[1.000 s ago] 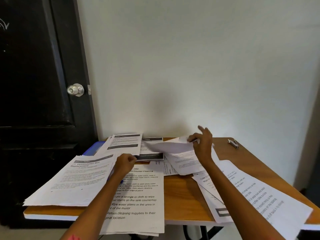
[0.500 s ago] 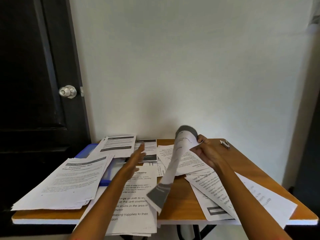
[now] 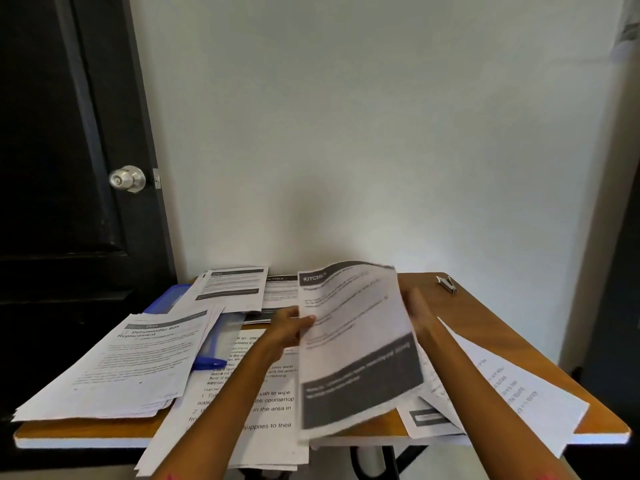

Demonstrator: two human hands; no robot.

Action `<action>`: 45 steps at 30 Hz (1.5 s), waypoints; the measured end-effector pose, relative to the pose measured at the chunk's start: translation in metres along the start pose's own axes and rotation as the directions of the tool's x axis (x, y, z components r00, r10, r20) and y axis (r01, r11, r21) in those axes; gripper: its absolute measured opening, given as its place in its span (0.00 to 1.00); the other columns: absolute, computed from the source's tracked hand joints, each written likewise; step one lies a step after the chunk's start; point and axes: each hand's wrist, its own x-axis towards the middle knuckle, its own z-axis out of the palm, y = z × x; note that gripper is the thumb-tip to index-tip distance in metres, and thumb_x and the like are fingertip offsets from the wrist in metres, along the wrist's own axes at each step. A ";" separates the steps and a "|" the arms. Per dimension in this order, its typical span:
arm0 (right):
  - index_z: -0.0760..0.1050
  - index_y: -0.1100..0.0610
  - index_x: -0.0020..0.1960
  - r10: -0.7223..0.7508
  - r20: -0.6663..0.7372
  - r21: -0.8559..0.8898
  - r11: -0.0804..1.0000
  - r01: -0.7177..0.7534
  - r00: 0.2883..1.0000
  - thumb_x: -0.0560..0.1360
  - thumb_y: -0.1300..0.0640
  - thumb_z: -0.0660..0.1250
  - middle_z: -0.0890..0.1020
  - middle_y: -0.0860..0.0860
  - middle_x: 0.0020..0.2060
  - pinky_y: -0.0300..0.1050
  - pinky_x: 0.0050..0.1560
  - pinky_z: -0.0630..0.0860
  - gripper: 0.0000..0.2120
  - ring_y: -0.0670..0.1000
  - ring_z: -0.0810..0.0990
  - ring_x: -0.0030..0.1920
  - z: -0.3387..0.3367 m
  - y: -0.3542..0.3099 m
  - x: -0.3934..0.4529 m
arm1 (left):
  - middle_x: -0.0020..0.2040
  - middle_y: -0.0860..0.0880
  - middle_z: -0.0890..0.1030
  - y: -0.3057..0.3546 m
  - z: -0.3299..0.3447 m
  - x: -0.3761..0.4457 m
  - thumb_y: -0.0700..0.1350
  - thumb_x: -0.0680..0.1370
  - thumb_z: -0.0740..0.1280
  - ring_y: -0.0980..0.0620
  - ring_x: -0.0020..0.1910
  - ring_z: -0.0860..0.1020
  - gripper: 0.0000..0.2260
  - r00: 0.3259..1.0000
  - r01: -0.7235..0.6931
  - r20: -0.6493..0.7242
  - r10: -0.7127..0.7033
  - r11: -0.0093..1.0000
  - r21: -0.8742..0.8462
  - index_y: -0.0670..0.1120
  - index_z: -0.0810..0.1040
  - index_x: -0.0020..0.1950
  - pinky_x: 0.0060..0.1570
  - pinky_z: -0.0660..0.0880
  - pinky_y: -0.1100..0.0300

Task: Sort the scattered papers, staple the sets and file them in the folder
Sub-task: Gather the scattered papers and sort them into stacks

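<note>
White printed sheets cover most of the wooden table (image 3: pixel 512 327) in front of you. You hold one sheet (image 3: pixel 356 344), headed with a dark band reading "KITCHEN", lifted off the table and tilted toward you, blurred in the head view. Your left hand (image 3: pixel 289 323) pinches its left edge, thumb on the printed face. Your right hand (image 3: pixel 417 310) is at its right edge, mostly behind the paper, so you cannot tell how those fingers lie. At the left of the table lies a thick stack (image 3: pixel 138 362) titled "Dehumidifier Box Replacement", overhanging the front edge. Just beside it, partly under the papers, is the blue folder (image 3: pixel 166 299), with a blue pen (image 3: pixel 211 363) near the stack's right edge. Under your left forearm a large-print sheet (image 3: pixel 266 414) about counter cleaning hangs over the table's front. More sheets (image 3: pixel 232 289) lie near the wall, and others (image 3: pixel 502 386) spread under your right forearm. The stapler (image 3: pixel 447 284) sits alone at the far right corner, well apart from the papers.
</note>
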 end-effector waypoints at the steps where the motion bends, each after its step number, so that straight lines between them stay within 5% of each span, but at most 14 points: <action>1: 0.77 0.62 0.46 -0.006 -0.023 -0.008 1.000 0.006 1.000 0.81 0.56 0.56 0.82 0.54 0.35 0.42 0.31 0.80 0.15 0.51 0.82 0.34 -0.006 0.001 0.001 | 0.54 0.44 0.80 -0.001 -0.006 0.001 0.38 0.77 0.65 0.48 0.45 0.79 0.08 0.994 -0.034 -0.104 0.036 0.999 0.015 0.41 0.76 0.56 0.39 0.77 0.61; 3: 0.78 0.61 0.45 -0.072 -0.033 -0.068 0.995 0.070 0.997 0.81 0.48 0.53 0.84 0.58 0.41 0.46 0.34 0.81 0.21 0.55 0.84 0.38 -0.018 0.001 0.009 | 0.53 0.45 0.79 -0.005 -0.017 0.001 0.36 0.78 0.64 0.50 0.46 0.77 0.09 0.950 -0.118 -0.281 0.132 0.991 0.069 0.39 0.76 0.57 0.36 0.74 0.67; 7: 0.72 0.56 0.57 -0.074 0.043 -0.360 0.929 0.084 0.996 0.79 0.50 0.57 0.83 0.57 0.51 0.46 0.40 0.81 0.13 0.55 0.84 0.46 -0.019 0.009 0.005 | 0.53 0.41 0.80 -0.015 -0.032 0.006 0.35 0.77 0.64 0.48 0.47 0.77 0.08 0.892 -0.188 -0.377 0.249 0.963 0.191 0.37 0.76 0.55 0.39 0.73 0.64; 12: 0.71 0.59 0.65 -0.053 0.061 -0.553 0.829 0.078 0.997 0.77 0.59 0.63 0.81 0.58 0.56 0.49 0.47 0.81 0.16 0.59 0.81 0.52 -0.015 0.020 0.009 | 0.48 0.44 0.79 -0.022 -0.036 0.011 0.36 0.76 0.66 0.44 0.49 0.78 0.04 0.874 -0.195 -0.424 0.239 0.970 0.144 0.40 0.77 0.50 0.47 0.74 0.57; 16: 0.72 0.58 0.63 -0.023 0.050 -0.652 0.756 0.050 0.998 0.77 0.62 0.63 0.82 0.56 0.54 0.51 0.48 0.81 0.14 0.57 0.82 0.52 -0.015 0.027 0.009 | 0.45 0.47 0.78 -0.023 -0.037 0.013 0.36 0.77 0.65 0.46 0.47 0.77 0.09 0.860 -0.212 -0.448 0.243 0.970 0.119 0.48 0.73 0.41 0.42 0.75 0.61; 22: 0.73 0.56 0.60 0.143 -0.004 -0.805 0.587 -0.088 0.990 0.76 0.65 0.65 0.79 0.53 0.57 0.55 0.59 0.76 0.14 0.56 0.78 0.57 -0.029 0.038 0.018 | 0.48 0.43 0.79 -0.029 -0.041 0.031 0.36 0.77 0.65 0.43 0.49 0.78 0.04 0.814 -0.154 -0.560 0.153 0.987 0.047 0.43 0.74 0.43 0.47 0.74 0.56; 27: 0.70 0.56 0.63 -0.030 -0.087 -0.886 0.460 -0.064 0.996 0.75 0.68 0.64 0.73 0.52 0.56 0.38 0.42 0.78 0.19 0.52 0.78 0.49 -0.038 0.033 0.039 | 0.48 0.43 0.80 -0.032 -0.051 0.058 0.37 0.76 0.66 0.46 0.42 0.80 0.04 0.856 -0.063 -0.506 0.100 0.994 0.089 0.40 0.76 0.51 0.41 0.78 0.57; 31: 0.68 0.61 0.66 -0.265 -0.182 -0.881 0.473 -0.037 0.947 0.74 0.71 0.63 0.76 0.61 0.60 0.46 0.51 0.78 0.21 0.58 0.78 0.54 -0.050 0.022 0.079 | 0.47 0.41 0.81 -0.038 -0.067 0.079 0.36 0.76 0.66 0.47 0.38 0.80 0.07 0.843 -0.026 -0.522 0.129 0.979 0.200 0.41 0.76 0.53 0.37 0.80 0.58; 34: 0.67 0.62 0.66 -0.257 -0.202 -0.871 0.488 -0.053 0.945 0.75 0.70 0.63 0.77 0.62 0.60 0.50 0.54 0.78 0.21 0.60 0.79 0.54 -0.050 0.021 0.110 | 0.47 0.41 0.81 -0.045 -0.075 0.095 0.37 0.76 0.66 0.44 0.45 0.81 0.05 0.828 0.011 -0.535 0.167 0.950 0.314 0.42 0.78 0.51 0.46 0.80 0.50; 41: 0.68 0.61 0.67 -0.163 -0.224 -0.887 0.443 -0.132 0.961 0.74 0.69 0.63 0.75 0.58 0.63 0.45 0.47 0.80 0.22 0.57 0.80 0.51 -0.020 0.047 0.187 | 0.50 0.44 0.82 -0.049 -0.083 0.130 0.37 0.77 0.65 0.48 0.49 0.79 0.06 0.830 0.020 -0.470 0.301 0.825 0.564 0.41 0.79 0.51 0.35 0.68 0.71; 45: 0.68 0.60 0.66 -0.216 -0.182 -0.935 0.339 -0.102 0.959 0.75 0.68 0.62 0.75 0.57 0.63 0.44 0.51 0.79 0.21 0.56 0.78 0.57 0.002 0.081 0.219 | 0.48 0.46 0.82 -0.052 -0.078 0.148 0.36 0.77 0.63 0.50 0.49 0.79 0.07 0.863 -0.003 -0.389 0.323 0.773 0.634 0.42 0.81 0.49 0.36 0.70 0.70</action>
